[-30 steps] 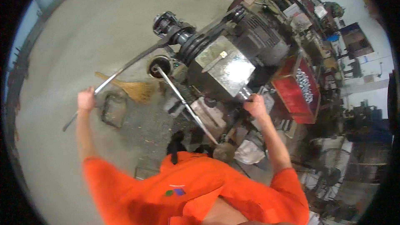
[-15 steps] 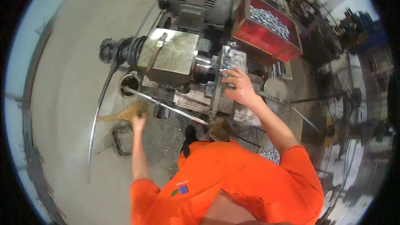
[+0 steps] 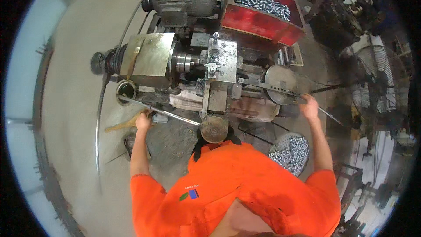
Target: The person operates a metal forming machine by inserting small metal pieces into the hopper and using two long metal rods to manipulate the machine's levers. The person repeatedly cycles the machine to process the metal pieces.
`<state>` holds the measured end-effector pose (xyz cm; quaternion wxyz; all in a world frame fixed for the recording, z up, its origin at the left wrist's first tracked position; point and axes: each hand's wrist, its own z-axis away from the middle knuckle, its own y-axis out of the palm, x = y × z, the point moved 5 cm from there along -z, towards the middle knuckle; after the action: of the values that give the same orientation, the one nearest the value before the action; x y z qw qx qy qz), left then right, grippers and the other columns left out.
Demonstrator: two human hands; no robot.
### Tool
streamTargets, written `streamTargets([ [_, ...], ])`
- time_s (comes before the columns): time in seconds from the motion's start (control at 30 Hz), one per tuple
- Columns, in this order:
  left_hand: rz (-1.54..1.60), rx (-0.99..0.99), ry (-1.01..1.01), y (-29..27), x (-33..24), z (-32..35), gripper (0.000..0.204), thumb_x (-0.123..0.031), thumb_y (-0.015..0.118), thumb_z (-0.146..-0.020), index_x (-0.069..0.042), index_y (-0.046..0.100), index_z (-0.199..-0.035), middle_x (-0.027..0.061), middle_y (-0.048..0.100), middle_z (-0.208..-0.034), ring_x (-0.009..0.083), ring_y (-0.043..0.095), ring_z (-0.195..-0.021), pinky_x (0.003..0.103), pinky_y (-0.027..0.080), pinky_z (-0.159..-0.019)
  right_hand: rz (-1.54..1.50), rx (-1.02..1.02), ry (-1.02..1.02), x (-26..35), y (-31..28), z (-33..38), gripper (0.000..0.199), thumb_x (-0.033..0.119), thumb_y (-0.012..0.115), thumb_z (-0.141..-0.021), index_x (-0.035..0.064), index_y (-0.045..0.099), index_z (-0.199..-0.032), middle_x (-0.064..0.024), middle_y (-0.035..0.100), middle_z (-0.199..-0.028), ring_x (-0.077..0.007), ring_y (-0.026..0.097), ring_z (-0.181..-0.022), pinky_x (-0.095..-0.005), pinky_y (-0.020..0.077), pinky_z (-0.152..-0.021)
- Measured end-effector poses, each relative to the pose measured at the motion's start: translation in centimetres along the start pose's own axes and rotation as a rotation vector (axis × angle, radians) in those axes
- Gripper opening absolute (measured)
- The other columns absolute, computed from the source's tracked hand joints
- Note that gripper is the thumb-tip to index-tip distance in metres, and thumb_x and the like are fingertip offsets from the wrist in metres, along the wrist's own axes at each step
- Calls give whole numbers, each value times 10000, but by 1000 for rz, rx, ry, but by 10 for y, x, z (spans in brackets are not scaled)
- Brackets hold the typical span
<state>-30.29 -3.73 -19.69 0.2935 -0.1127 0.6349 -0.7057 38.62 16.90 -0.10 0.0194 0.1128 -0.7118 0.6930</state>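
Right hand (image 3: 309, 106) is clenched round the perforated lever (image 3: 280, 89) at 3 o'clock, left hand (image 3: 143, 121) near the shiny rod (image 3: 175, 116) around 9, can't tell its grip tbh.

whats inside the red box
A loose heap of small, shiny metal pieces lies inside the red box. Only the top layer shows; the box's bottom and anything deeper in the heap are covered and cannot be seen.

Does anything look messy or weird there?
Yes, a bit: the dark floor patch near the machine is littered with small bits, messier than the paler floor at left. A straw broom lies on the floor, near the left hand.
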Motion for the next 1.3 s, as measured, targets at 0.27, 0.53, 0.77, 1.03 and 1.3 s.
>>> streamTargets([
  [0.27, 937, 93, -326, -66, -3, 22, 448, -248, 562, -862, 108, 477, -1121, 179, 622, -755, 233, 619, -538, 285, 510, -468, 471, 267, 432, -226, 89, 7, 442, 222, 627, -659, 25, 554, -1049, -170, 578, -1089, -305, 548, -1025, -404, 438, -871],
  [0.53, 1255, -189, -516, -60, -74, 4, 330, -281, 535, -871, 37, 480, -941, 198, 622, -705, 261, 577, -430, 321, 447, -360, 192, 205, 531, -169, 132, 138, 373, 292, 665, -612, 48, 599, -886, -165, 625, -822, -340, 612, -808, -424, 489, -709],
  [0.77, 1352, -692, -543, -41, -81, -7, 101, -24, 516, -794, 75, 541, -799, 152, 595, -742, 222, 560, -534, 345, 464, -397, -801, -12, 597, -25, 154, 204, 297, 226, 608, -608, -10, 516, -764, -148, 483, -549, -285, 484, -505, -379, 373, -476],
  [1.03, 1229, -567, -602, -35, -71, -13, 209, -71, 546, -780, 75, 480, -915, 181, 580, -736, 250, 557, -490, 349, 429, -373, -790, -65, 626, -13, 161, 206, 283, 207, 572, -629, -14, 551, -804, -139, 478, -566, -264, 490, -553, -363, 398, -534],
  [1.3, 1011, -125, -401, -62, -74, 4, 380, -299, 635, -807, 50, 519, -902, 134, 578, -604, 214, 569, -440, 303, 486, -378, 88, 159, 459, -141, 115, 152, 435, 316, 602, -641, 60, 595, -992, -199, 614, -777, -373, 602, -723, -476, 477, -645],
])
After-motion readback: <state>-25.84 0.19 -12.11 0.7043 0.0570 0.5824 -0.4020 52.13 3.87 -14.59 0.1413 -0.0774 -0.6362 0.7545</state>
